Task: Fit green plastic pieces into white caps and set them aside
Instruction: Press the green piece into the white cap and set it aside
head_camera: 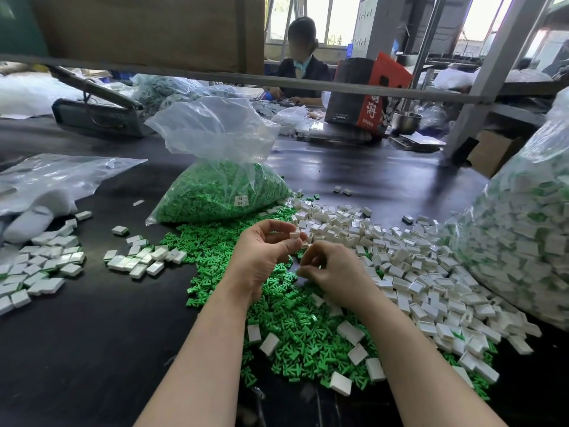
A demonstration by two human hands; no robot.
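My left hand (pixel 264 251) is raised over the heap of loose green plastic pieces (pixel 289 322) and pinches a small white cap (pixel 295 235) between thumb and fingers. Just right of it, my right hand (pixel 331 272) has its fingers curled close to the cap; a green piece in its fingertips is hard to make out. A big heap of empty white caps (pixel 409 266) spreads to the right. Fitted caps (pixel 138 260) lie in groups on the dark table at the left.
An open clear bag of green pieces (pixel 221 192) stands behind my hands. A large clear bag of finished caps (pixel 523 241) fills the right edge. More bags lie at the far left (pixel 46 186). A person sits across the table (pixel 303 63) behind a metal bar.
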